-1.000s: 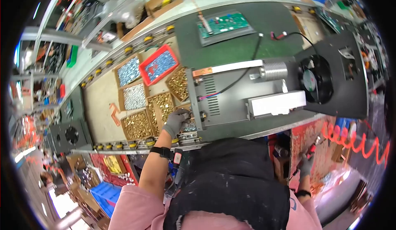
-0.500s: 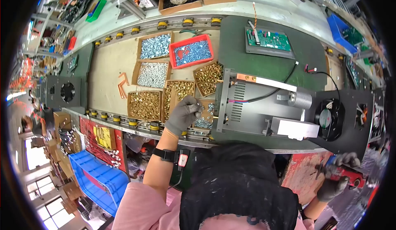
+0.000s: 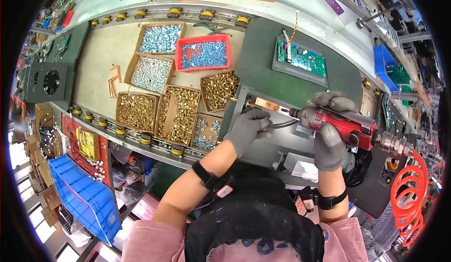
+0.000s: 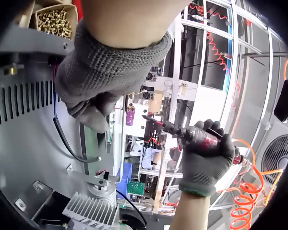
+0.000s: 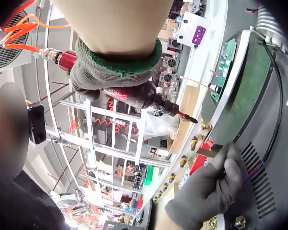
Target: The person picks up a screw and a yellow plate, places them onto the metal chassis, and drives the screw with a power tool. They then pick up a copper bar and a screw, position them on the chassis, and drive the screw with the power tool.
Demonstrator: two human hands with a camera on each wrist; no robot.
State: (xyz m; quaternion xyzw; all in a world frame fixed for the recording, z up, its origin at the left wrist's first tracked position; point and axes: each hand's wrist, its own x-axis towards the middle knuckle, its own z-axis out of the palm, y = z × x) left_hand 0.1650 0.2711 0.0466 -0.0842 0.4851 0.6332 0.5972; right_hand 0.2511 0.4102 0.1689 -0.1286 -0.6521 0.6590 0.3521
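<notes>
My gloved left hand (image 3: 249,130) is over the left end of the open grey metal chassis (image 4: 29,139), fingers bent and tips drawn together beside the copper bar (image 3: 267,103). I cannot tell whether a small part sits between those fingertips. In the right wrist view, the left hand (image 5: 211,187) is next to the slotted floor of the chassis. My right hand (image 3: 331,140) grips a red air screwdriver (image 3: 347,129), whose nose points left along the bar. Its dark bit (image 5: 188,118) is bare. A black cable (image 4: 69,143) curves across the chassis floor.
Left of the chassis are boxes of brass screws (image 3: 136,110), a small carton of nuts (image 3: 206,130) and a red tray (image 3: 204,53). A green circuit board (image 3: 300,57) lies behind. The orange coiled air hose (image 3: 408,196) hangs at right; a black fan (image 3: 359,165) sits at the chassis end.
My left hand has moved right from the nut carton to the chassis. My right hand has brought the screwdriver up from the lower right to above the chassis.
</notes>
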